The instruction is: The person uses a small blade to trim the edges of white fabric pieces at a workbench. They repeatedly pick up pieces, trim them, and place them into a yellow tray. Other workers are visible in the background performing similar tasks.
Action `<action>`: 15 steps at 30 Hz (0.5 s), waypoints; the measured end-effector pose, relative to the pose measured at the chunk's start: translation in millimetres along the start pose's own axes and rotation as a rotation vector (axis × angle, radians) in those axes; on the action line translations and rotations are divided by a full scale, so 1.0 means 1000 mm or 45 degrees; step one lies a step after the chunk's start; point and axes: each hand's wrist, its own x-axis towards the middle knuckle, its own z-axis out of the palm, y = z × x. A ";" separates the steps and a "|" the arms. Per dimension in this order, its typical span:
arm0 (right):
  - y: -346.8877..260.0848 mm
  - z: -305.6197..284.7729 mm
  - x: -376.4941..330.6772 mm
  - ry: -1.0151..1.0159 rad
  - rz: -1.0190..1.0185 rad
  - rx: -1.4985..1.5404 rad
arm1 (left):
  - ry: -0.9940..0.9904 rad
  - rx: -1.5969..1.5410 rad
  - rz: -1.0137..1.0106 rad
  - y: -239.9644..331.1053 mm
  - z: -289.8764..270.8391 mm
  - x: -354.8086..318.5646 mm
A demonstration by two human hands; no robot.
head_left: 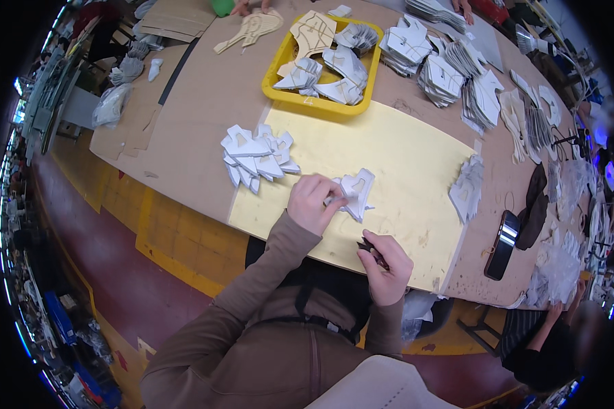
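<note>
My left hand (311, 204) pinches the left edge of a white cut piece (359, 189) with a cut-out in it, above the yellow board. Closer to me on the right, my right hand (393, 271) is closed around a small dark pointed hand tool (373, 250). Its tip is apart from the white piece, and its exact kind is too small to make out. Just beyond my left hand lies a loose heap of similar white cut pieces (256, 153). A neat stack of grey-white pieces (466, 189) rests at the board's right edge.
A yellow bin (318, 106) with stacked pieces and a beige panel stands at the board's far edge. More white stacks (438, 78) spread to its right. A black phone (503, 245) lies on the right. Other people's hands (247, 7) show at the far edge.
</note>
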 end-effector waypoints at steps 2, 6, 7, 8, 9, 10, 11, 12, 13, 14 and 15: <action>0.001 -0.004 0.001 0.008 0.007 -0.029 | -0.128 -0.072 -0.025 -0.001 -0.004 0.000; -0.002 -0.007 0.002 0.035 -0.004 -0.038 | -0.054 -0.156 -0.134 0.005 -0.012 -0.006; -0.004 -0.007 0.002 0.047 -0.027 -0.036 | -0.090 -0.271 -0.225 0.007 -0.016 -0.008; -0.005 -0.007 0.002 0.032 -0.038 -0.035 | -0.116 -0.383 -0.306 0.009 -0.018 -0.010; -0.007 -0.006 0.003 0.024 -0.067 -0.029 | -0.134 -0.585 -0.354 0.012 -0.019 -0.012; -0.009 -0.004 0.003 0.025 -0.094 -0.022 | -0.141 -0.785 -0.391 0.016 -0.019 -0.014; -0.010 -0.001 0.003 0.003 -0.114 -0.019 | -0.160 -0.976 -0.427 0.019 -0.021 -0.016; -0.011 0.002 0.004 -0.008 -0.129 -0.017 | -0.199 -1.065 -0.508 0.022 -0.022 -0.017; -0.011 0.005 0.004 -0.012 -0.138 -0.014 | -0.253 -1.147 -0.590 0.024 -0.024 -0.019; -0.011 0.008 0.005 0.019 -0.122 -0.026 | -0.313 -1.226 -0.707 0.026 -0.026 -0.020; -0.009 0.010 0.007 0.058 -0.107 -0.036 | -0.316 -1.282 -0.679 0.028 -0.026 -0.020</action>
